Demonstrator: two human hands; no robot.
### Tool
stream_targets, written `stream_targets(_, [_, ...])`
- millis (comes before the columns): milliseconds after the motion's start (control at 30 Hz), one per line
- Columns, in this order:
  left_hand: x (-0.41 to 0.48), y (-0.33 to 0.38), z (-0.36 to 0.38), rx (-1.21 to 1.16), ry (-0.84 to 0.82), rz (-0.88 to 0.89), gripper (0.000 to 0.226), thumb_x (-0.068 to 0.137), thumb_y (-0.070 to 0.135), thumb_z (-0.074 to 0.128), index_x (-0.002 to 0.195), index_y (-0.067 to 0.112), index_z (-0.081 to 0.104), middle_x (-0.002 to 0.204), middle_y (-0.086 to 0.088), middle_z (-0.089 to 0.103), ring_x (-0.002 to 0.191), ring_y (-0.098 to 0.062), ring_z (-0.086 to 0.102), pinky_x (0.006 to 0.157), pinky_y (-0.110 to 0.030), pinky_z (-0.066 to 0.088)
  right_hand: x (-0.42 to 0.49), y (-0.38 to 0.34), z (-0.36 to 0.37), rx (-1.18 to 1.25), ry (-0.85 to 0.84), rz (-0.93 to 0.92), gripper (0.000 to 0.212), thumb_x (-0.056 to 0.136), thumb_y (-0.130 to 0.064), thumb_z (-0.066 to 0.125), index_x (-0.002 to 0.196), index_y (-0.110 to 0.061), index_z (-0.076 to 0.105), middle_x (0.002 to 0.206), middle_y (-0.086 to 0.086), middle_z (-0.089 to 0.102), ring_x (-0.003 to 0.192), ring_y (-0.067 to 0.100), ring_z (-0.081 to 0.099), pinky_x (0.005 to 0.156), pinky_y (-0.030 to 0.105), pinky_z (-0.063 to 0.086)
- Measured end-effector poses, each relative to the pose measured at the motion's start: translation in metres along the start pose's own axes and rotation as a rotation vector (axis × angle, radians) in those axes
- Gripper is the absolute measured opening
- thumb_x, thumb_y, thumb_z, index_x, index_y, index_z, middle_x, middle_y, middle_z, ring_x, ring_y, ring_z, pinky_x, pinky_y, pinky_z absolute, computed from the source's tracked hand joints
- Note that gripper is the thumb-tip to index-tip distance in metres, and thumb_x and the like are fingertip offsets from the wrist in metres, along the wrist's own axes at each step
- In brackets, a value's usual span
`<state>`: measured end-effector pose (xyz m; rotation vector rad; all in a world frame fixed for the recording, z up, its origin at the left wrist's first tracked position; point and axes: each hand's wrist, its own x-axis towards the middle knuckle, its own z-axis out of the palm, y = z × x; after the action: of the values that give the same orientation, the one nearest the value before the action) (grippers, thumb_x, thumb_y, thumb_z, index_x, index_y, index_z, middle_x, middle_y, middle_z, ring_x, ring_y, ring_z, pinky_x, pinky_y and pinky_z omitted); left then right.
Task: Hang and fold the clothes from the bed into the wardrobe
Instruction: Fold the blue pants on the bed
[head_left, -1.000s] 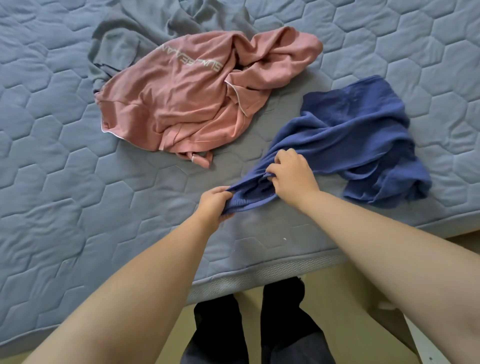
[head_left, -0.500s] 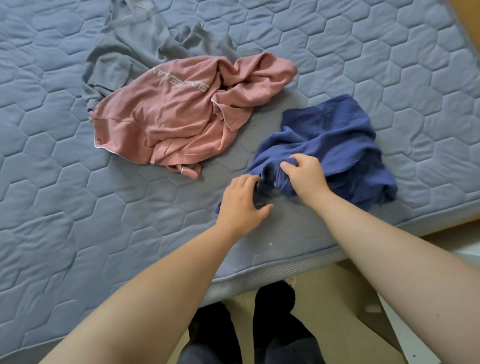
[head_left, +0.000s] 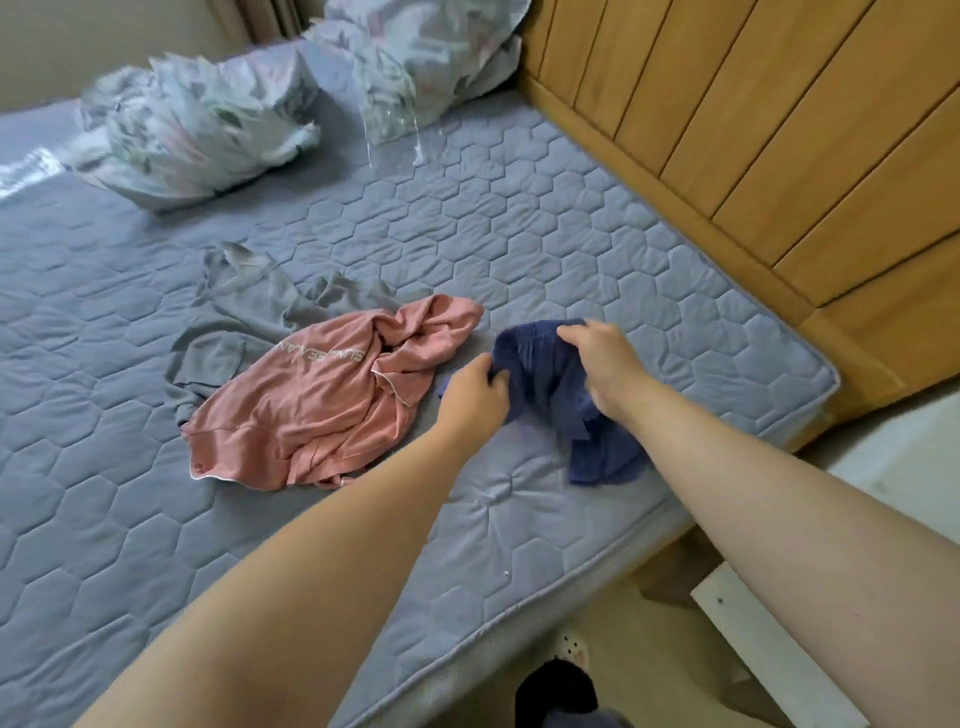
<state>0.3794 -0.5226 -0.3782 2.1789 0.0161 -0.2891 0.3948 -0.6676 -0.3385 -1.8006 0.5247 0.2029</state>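
We've got the crumpled dark blue cloth garment (head_left: 545, 384) in both hands | left hand (head_left: 475, 395) fingers curled round its left edge | right hand (head_left: 602, 358) pinching its far edge | it sits on the quilted grey-blue mattress (head_left: 571, 234), near the right edge, just right of the rumpled pink cotton sweatshirt (head_left: 322, 410).

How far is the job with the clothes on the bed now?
No folded or hung garment shows in this view. In hand: the left hand and the right hand both grip the blue garment on the bed. Left to do: the pink garment and the grey garment partly under it lie crumpled, unfolded.
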Motion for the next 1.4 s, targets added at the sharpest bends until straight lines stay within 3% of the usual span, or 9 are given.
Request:
stream_targets(133, [0.002,0.063,-0.044,-0.039,-0.1,0.037,0.02,0.097,0.009,0.044,0.082,0.013,0.057,0.072,-0.003,0.057,0.073,-0.021,0.053,0.057,-0.02,0.037,-0.032,-0.045,-0.029,-0.021,0.033,-0.012,0.019,0.089,-0.029,0.05,0.081,-0.014,0.06,0.095,0.012,0.065,0.095,0.028,0.06,0.087,0.039,0.048])
stream_targets(367, [-0.024,0.158,-0.111,0.006,-0.161,0.22,0.019,0.092,0.009,0.048,0.084,-0.001,0.062,0.069,-0.007,0.054,0.069,-0.019,0.048,0.067,-0.029,0.04,-0.101,-0.1,-0.062,-0.098,-0.332,0.046,0.062,0.06,-0.04,0.086,0.111,-0.012,0.063,0.108,0.01,0.07,0.104,0.024,0.065,0.093,0.042,0.052])
stream_targets(600, [-0.052,0.214,-0.158,-0.055,-0.196,0.377,0.012,0.09,0.021,0.061,0.089,0.011,0.068,0.082,-0.002,0.064,0.076,-0.011,0.056,0.074,-0.028,0.046,-0.143,-0.152,-0.081,0.072,-0.086,-0.062,0.036,0.076,-0.006,0.073,0.111,-0.007,0.064,0.109,0.014,0.068,0.103,0.029,0.064,0.094,0.045,0.051])
stream_targets(767, [-0.059,0.203,-0.173,-0.115,-0.642,0.19,0.06,0.091,0.032,0.063,0.143,0.026,0.033,0.138,0.002,0.047,0.119,-0.013,0.045,0.097,-0.031,0.033,-0.176,-0.193,-0.091,0.358,-0.129,-0.147,0.014,0.094,0.0,0.053,0.1,-0.008,0.062,0.095,0.009,0.068,0.087,0.021,0.065,0.075,0.032,0.053])
stream_targets(833, [-0.058,0.189,-0.167,-0.11,-0.786,0.156,0.076,0.088,0.037,0.068,0.148,0.031,0.022,0.142,0.009,0.041,0.125,-0.011,0.039,0.104,-0.035,0.026,-0.187,-0.211,-0.095,0.418,-0.123,-0.172,0.012,0.094,-0.001,0.051,0.1,-0.006,0.061,0.095,0.01,0.066,0.088,0.021,0.064,0.08,0.032,0.052])
stream_targets(933, [-0.065,0.179,-0.146,-0.212,-0.954,0.2,0.066,0.075,0.03,0.076,0.133,0.03,0.045,0.134,0.011,0.054,0.128,-0.011,0.048,0.109,-0.035,0.036,-0.203,-0.234,-0.099,0.553,-0.1,-0.187,0.011,0.092,-0.005,0.05,0.089,-0.007,0.06,0.082,0.006,0.065,0.08,0.018,0.062,0.078,0.029,0.049])
stream_targets(1067, [-0.075,0.185,-0.125,-0.349,-0.815,0.13,0.053,0.066,0.024,0.079,0.115,0.019,0.058,0.117,-0.002,0.066,0.112,-0.016,0.061,0.097,-0.034,0.049,-0.209,-0.25,-0.107,0.798,0.012,-0.189,0.014,0.089,-0.013,0.049,0.084,-0.004,0.06,0.068,0.007,0.067,0.072,0.021,0.063,0.073,0.031,0.049])
stream_targets(1233, [-0.049,0.173,-0.119,-0.055,-0.492,-0.001,0.024,0.083,0.022,0.068,0.101,0.008,0.059,0.098,-0.008,0.062,0.093,-0.025,0.059,0.085,-0.036,0.049,-0.178,-0.234,-0.124,0.843,0.166,-0.091,0.022,0.091,-0.016,0.048,0.076,-0.004,0.058,0.063,0.007,0.066,0.063,0.019,0.063,0.066,0.03,0.049])
stream_targets(1400, [-0.015,0.158,-0.137,0.058,-0.409,-0.149,0.019,0.091,0.019,0.053,0.102,0.005,0.059,0.091,-0.009,0.063,0.086,-0.024,0.059,0.076,-0.032,0.048,-0.097,-0.177,-0.134,0.695,0.256,0.094,0.019,0.087,-0.022,0.056,0.094,-0.005,0.056,0.1,0.012,0.064,0.097,0.025,0.062,0.089,0.036,0.049])
